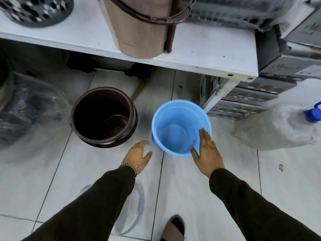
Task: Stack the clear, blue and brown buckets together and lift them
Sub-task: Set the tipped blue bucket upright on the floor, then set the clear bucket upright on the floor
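A blue bucket point(175, 122) stands upright on the tiled floor, a little right of centre. To its left stands a dark brown bucket point(102, 115), also upright. A clear bucket point(137, 202) sits on the floor near me, mostly hidden under my left arm. My right hand point(206, 152) lies flat over the blue bucket's near right rim, fingers spread and thumb at the rim. My left hand point(139, 155) hovers open just left of the blue bucket, apart from it, holding nothing.
A white shelf point(208, 54) overhangs the floor behind the buckets and carries a tan bucket point(140, 32) and a perforated basket point(34, 9). Grey crates point(243, 105) stack at the right, plastic-wrapped goods point(31, 108) lie at the left. My sandalled foot point(173, 228) is below.
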`<state>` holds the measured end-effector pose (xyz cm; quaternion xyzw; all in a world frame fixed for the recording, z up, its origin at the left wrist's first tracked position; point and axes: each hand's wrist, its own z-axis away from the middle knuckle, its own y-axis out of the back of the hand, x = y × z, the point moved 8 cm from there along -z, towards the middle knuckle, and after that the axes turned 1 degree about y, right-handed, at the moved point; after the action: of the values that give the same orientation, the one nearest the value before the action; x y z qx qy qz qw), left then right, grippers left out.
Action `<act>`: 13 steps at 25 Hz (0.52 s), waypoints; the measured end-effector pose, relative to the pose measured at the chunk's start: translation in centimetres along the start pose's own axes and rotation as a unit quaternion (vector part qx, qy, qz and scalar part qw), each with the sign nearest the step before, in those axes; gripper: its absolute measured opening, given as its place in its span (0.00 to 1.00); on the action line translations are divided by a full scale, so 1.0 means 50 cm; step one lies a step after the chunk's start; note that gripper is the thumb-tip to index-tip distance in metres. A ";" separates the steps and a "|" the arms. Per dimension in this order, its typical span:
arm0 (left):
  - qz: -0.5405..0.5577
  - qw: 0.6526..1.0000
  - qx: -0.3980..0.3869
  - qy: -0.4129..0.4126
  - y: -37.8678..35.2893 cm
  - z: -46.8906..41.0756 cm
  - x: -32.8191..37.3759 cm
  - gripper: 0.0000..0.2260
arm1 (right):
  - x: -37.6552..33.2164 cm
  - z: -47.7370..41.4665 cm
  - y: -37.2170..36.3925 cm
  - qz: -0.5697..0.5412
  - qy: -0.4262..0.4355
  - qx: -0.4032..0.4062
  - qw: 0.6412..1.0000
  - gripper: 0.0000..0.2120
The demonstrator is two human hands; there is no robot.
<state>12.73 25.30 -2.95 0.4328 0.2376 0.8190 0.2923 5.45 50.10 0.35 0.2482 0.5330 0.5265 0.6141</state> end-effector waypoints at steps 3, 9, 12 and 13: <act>-0.186 0.969 -0.132 -0.098 -0.030 0.089 -0.056 0.20 | -0.070 0.122 -0.089 -0.019 0.005 -0.025 0.999 0.36; -0.564 0.746 -0.306 -0.181 -0.158 0.265 -0.332 0.28 | -0.202 0.405 -0.524 -0.128 -0.083 -0.266 0.952 0.31; -0.623 0.699 -0.253 -0.244 -0.191 0.263 -0.369 0.26 | -0.299 0.467 -0.693 -0.243 -0.131 -0.332 0.902 0.27; -0.632 0.690 -0.229 -0.269 -0.199 0.255 -0.369 0.24 | -0.328 0.472 -0.721 -0.288 -0.149 -0.316 0.892 0.23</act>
<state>34.65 21.54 -13.33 0.3014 0.1709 0.3186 0.8823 42.87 29.60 -17.13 -0.0477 0.2889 0.4245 0.8568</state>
